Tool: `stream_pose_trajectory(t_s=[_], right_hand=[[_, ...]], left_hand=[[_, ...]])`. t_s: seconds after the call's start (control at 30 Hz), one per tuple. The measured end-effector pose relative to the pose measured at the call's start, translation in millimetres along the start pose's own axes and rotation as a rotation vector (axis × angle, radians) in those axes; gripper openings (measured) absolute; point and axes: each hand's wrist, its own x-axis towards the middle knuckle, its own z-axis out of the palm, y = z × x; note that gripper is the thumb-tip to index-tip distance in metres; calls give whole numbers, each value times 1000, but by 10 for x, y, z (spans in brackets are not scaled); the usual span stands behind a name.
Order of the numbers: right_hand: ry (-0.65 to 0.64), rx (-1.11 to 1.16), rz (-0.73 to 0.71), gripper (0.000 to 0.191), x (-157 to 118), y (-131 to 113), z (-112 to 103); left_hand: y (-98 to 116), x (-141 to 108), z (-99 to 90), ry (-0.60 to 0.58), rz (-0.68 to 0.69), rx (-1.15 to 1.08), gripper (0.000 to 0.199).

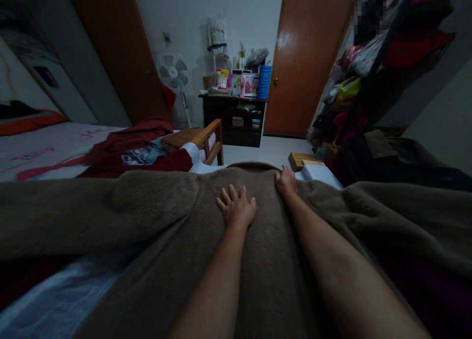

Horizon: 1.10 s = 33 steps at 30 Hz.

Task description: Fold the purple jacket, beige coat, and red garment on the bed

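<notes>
A large brown fleecy garment or blanket (265, 240) is spread out in front of me, with sleeve-like parts reaching to both sides. My left hand (238, 208) lies flat on its middle, fingers spread. To the right and farther away, my right hand (286, 181) is closed on the brown cloth at its far edge. A curved rim of the cloth shows between the hands at the far end. Pale blue fabric (66, 294) lies beneath at the lower left.
A wooden bed-end frame (214, 137) stands beyond the cloth. Red clothes (129, 139) lie at the left. Farther back are a fan (175, 72) and a dark cabinet (234, 120). A wooden box (300, 161) and hanging clothes (368, 58) are at the right.
</notes>
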Motion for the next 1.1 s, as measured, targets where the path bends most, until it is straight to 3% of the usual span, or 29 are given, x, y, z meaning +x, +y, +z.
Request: stream_pose_trajectory(t_s=[0.07, 0.23, 0.57, 0.73, 0.9, 1.1], right_hand=[[4, 12, -34, 53, 40, -10, 15], [-45, -4, -109, 37, 39, 19, -3], [7, 34, -102, 27, -5, 7, -33], [-53, 96, -64, 40, 77, 30, -8], [-58, 126, 1, 36, 101, 65, 45], [-119, 73, 53, 58, 82, 9, 11]], left_hand=[[0, 2, 3, -2, -3, 4, 64], [4, 11, -12, -2, -9, -3, 64], [24, 0, -47, -16, -16, -20, 64], [19, 14, -33, -15, -16, -16, 64], [20, 16, -26, -16, -17, -20, 64], [30, 2, -28, 10, -32, -16, 63]])
